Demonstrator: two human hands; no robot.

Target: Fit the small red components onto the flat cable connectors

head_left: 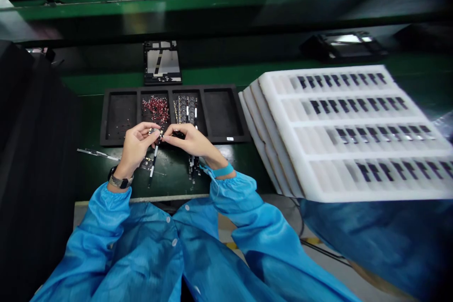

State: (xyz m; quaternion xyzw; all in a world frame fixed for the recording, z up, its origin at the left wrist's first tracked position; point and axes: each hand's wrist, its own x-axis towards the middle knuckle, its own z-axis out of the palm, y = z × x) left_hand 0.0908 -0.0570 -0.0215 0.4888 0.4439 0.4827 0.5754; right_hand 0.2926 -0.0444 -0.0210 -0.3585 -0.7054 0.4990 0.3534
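Observation:
My left hand (pixel 136 148), a watch on its wrist, pinches a small circuit board (pixel 155 131) with a dark ribbon strip (pixel 153 163) hanging below it. The fingertips of my right hand (pixel 191 140) are closed against the board's right edge; what they pinch is too small to tell. Just behind my hands lies a black compartment tray (pixel 221 138). One compartment holds a heap of tiny parts with red wires (pixel 155 108), another a row of circuit strips (pixel 186 106). More strips (pixel 193 167) lie under my right wrist, and another board (pixel 146 163) beside my left hand.
White foam trays (pixel 307 144) with rows of dark parts are stacked to the right, over the bench edge. Behind the compartment tray lies an opened flat device (pixel 163 62). Black stacked material (pixel 35 151) stands at the left. A green shelf (pixel 219 7) spans the back.

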